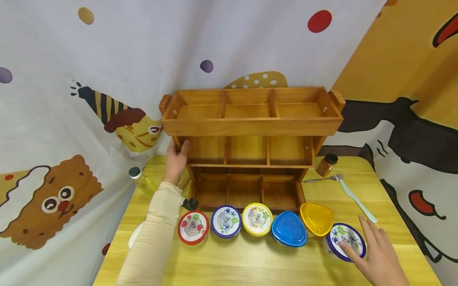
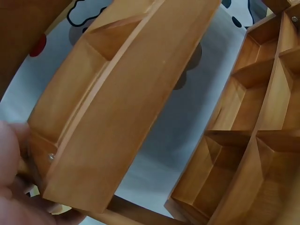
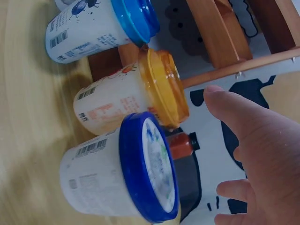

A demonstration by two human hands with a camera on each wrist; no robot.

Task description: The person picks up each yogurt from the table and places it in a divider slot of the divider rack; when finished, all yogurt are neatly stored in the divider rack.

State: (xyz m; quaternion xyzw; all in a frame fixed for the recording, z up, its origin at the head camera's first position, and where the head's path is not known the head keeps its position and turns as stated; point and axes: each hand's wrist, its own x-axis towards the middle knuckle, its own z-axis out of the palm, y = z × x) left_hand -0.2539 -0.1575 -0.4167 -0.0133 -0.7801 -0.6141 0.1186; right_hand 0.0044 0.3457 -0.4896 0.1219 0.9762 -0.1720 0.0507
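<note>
A three-tier wooden organizer (image 1: 252, 128) with divided trays stands at the table's back. My left hand (image 1: 175, 161) grips the left end of its middle tray; in the left wrist view, thumb and fingers wrap round a tray's end (image 2: 115, 131). At the front right, my right hand (image 1: 383, 254) hovers with spread fingers by a white tub with a dark blue rim and blueberry lid (image 1: 346, 240). The right wrist view shows that hand (image 3: 267, 140) holding nothing, beside the blue-lidded tub (image 3: 101, 173) and a yellow-lidded one (image 3: 115, 101).
Along the organizer's front stand a red-rimmed tub (image 1: 193, 227), a purple-rimmed tub (image 1: 226, 221), a yellow-rimmed tub (image 1: 257, 219) and a blue-lidded tub (image 1: 289, 229). A dark-capped jar (image 1: 326, 165), fork (image 1: 323, 178) and pale green knife (image 1: 358, 201) lie right; a bottle (image 1: 143, 180) stands left.
</note>
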